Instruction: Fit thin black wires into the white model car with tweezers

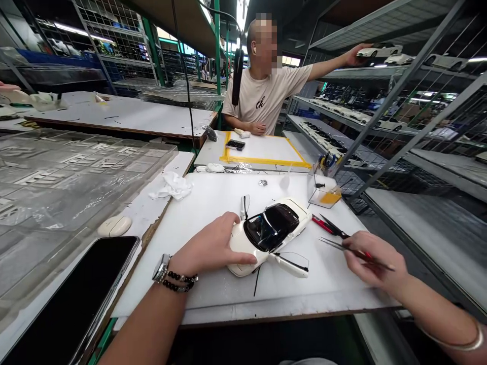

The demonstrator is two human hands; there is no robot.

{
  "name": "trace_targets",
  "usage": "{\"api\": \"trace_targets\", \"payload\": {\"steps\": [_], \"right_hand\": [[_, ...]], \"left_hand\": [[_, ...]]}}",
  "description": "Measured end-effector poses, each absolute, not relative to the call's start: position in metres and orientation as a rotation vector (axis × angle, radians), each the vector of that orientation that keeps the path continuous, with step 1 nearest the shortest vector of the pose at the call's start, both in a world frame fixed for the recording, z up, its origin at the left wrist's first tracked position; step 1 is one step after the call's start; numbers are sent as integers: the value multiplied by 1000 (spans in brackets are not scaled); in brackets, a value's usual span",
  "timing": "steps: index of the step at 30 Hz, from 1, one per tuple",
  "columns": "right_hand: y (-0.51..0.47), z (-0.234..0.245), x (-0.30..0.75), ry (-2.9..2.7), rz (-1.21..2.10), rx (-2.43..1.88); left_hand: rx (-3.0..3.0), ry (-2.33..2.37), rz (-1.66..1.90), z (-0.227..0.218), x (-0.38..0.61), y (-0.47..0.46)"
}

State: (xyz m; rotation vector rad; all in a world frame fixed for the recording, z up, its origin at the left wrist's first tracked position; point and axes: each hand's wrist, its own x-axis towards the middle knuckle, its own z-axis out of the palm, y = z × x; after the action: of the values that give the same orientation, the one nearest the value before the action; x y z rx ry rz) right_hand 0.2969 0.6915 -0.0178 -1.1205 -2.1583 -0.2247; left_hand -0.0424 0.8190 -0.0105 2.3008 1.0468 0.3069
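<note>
A white model car (272,234) with dark glass and both doors swung open lies on the white work board (213,203). My left hand (211,248) is wrapped round the car's front end, with the thumb along its side. To the right of the car, my right hand (375,258) pinches a pair of thin tweezers (342,247) whose tips point left toward the car without touching it. Red-handled cutters (330,226) lie on the board between the car and my right hand.
A phone (72,304) and a white oval case (114,226) lie at the left beside clear plastic trays (57,177). A crumpled tissue (173,186) and a clear box (323,192) sit on the board. A person (266,96) opposite reaches to a shelf of model cars (380,50).
</note>
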Motion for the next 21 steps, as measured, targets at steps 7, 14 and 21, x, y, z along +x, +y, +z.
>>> {"api": "trace_targets", "payload": {"steps": [7,14,21], "right_hand": [[691,-38,226,-1032,590,-1139],[700,-45,203,-623,813,-1193],[707,-46,190,-574,857,-1176]], "left_hand": [[2297,1045,281,-5,-44,819],[2317,1046,295,-6,-45,820],[2327,1025,323,-7,-44,820]]}}
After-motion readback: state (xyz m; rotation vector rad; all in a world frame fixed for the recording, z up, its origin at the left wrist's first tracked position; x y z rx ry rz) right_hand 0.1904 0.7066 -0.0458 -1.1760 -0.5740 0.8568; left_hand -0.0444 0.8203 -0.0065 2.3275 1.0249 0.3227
